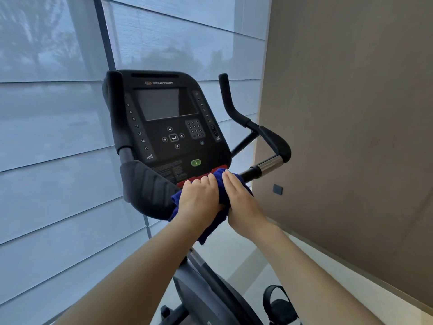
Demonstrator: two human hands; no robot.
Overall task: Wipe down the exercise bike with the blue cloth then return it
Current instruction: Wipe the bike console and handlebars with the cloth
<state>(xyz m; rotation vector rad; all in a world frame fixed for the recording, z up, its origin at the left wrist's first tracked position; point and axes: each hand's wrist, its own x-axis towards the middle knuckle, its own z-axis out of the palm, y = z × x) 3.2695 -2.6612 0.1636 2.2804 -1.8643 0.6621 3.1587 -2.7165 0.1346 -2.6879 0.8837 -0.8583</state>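
The two hands hide most of the bunched dark-blue cloth [212, 227] and the red strip [201, 177] along the bottom of the black exercise-bike console [164, 118], whose warning print is too small to read, while the strapped black pedal [278, 306] runs off the lower edge.

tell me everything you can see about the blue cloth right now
The blue cloth is a deep blue, soft towel-like fabric, bunched and folded rather than spread flat. It lies at the lower edge of the exercise bike console, over the red strip and the handlebar centre. The left hand grips it from above; the right hand presses flat on it. A loose end hangs down below the hands.
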